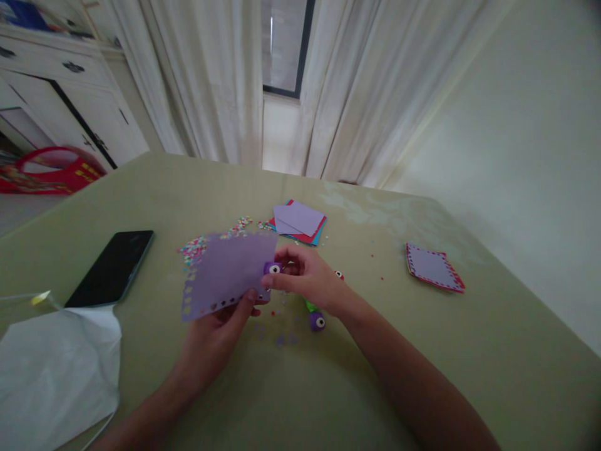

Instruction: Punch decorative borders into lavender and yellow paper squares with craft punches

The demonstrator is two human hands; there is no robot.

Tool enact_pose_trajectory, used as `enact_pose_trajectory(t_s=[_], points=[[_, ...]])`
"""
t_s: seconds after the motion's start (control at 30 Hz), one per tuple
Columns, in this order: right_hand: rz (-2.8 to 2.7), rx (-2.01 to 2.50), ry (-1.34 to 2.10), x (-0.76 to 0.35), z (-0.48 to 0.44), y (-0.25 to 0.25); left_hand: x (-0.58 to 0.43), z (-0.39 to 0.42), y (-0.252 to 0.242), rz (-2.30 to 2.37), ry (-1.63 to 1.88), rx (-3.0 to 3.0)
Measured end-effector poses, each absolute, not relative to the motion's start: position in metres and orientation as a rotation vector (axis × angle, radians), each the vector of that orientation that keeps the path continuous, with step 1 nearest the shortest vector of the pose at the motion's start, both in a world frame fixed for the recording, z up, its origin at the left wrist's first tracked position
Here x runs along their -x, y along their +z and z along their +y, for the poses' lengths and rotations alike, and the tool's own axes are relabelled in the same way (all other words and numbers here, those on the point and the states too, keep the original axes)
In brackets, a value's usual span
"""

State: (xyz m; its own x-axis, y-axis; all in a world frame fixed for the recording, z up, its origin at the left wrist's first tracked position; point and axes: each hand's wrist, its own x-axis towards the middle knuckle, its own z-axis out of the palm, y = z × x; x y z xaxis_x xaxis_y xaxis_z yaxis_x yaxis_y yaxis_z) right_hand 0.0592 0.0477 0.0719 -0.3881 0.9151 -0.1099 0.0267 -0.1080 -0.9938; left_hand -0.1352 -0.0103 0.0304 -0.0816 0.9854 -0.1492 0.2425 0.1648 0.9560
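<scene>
My left hand (220, 329) pinches a lilac sheet of paper (225, 269) by its lower right edge, held above the table. Small holes run along the sheet's left and bottom edges. My right hand (307, 279) grips a small purple paper punch (272, 269) at the sheet's right edge. Another purple punch (317, 321) lies on the table just below my right wrist, beside a green one (310, 306). A red-and-white punch (339, 274) peeks out behind my right hand.
A black phone (113, 266) lies at the left. White paper (51, 369) covers the near left corner. Confetti bits (197, 245) are scattered behind the sheet. A stack of coloured paper (298, 222) sits mid-table, and punched sheets (434, 267) lie at the right.
</scene>
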Motion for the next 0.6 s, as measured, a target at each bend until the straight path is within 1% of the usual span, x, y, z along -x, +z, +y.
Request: enact_pose_trajectory(t_s=[0.27,0.6], points=[[-1.327,1.116,1.766,-0.055,0.0481,0.0676,0.1361,-0.0105,0.037,1.432,1.006,-1.286],[-1.334,1.11,1.854,-0.0523,0.0458,0.0648,0.1359,-0.0101,0.0347,1.492,0.934,-1.254]])
